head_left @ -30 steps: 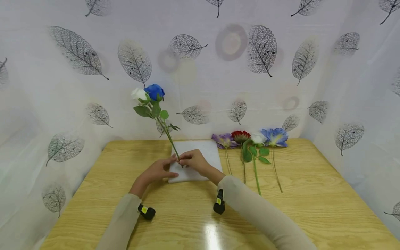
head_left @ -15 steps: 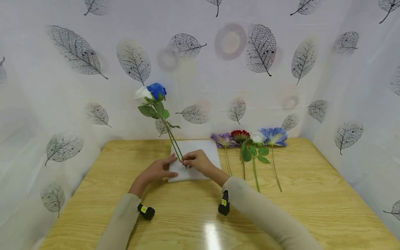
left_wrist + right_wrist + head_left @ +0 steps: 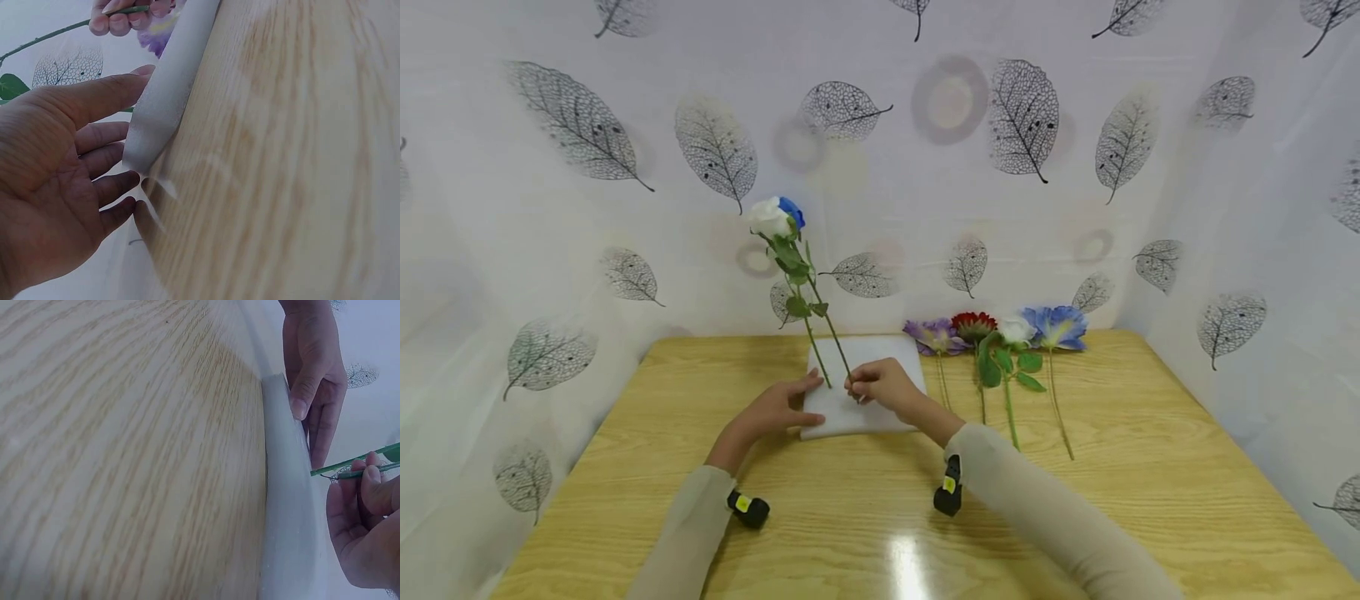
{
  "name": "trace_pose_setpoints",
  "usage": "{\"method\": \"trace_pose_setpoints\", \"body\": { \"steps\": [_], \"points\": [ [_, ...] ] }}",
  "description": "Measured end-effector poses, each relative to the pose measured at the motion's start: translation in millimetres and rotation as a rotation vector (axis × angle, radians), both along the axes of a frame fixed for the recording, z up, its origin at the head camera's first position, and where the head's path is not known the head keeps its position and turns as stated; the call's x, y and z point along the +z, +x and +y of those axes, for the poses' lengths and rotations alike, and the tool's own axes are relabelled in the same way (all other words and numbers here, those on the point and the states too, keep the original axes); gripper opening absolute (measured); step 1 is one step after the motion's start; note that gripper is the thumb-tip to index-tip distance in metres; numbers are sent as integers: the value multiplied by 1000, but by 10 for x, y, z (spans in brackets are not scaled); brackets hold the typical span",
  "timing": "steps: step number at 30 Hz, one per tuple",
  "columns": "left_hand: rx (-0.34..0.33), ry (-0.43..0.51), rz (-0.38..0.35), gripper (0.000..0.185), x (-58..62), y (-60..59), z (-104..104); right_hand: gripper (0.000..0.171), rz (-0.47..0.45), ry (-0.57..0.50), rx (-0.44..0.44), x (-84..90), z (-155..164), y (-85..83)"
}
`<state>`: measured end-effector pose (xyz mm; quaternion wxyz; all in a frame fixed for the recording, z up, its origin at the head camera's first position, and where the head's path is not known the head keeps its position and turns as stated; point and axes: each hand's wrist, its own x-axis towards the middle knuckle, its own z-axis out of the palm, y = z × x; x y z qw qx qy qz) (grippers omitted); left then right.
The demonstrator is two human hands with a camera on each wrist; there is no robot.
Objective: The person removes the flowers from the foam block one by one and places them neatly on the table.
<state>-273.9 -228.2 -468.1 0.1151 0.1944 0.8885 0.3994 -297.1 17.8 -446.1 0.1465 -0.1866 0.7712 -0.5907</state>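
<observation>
On the pale wooden counter [image 3: 865,500], the left hand [image 3: 772,410] lies with fingers straight and spread, pressing the near left edge of the flat white foam block [image 3: 880,412]. Just right of it, the right hand [image 3: 883,387] pinches the thin green stem [image 3: 837,342] of the blue artificial rose [image 3: 793,211], its foot at the block's top face. Over the last second that stem has swung from a hard leftward lean to nearly upright, and the two stems, which read as one, now stand visibly apart; the white artificial rose [image 3: 769,217] has come in front of the blue head. This suggests the blue rose is being set beside the white one in the foam.

Farther right, a row of loose artificial flowers [image 3: 1000,333] lies by the leaf-printed white curtain [image 3: 1022,117].

How deep either stem sits in the foam cannot be made out: the right hand's fingers cover the entry point. The blue head is half hidden, and the wrist views cut off both blooms.
</observation>
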Motion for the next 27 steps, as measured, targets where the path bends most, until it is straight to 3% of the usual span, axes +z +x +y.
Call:
{"method": "trace_pose_setpoints", "body": {
  "steps": [12, 27],
  "points": [
    [0, 3, 5, 84, -20, -16, 0, 16, -42, 1, -87, 26, 90, 19],
    [-2, -3, 0, 84, 0, -8, 0, 18, -9, 2, -47, 115, 313, -5]
  ]
}}
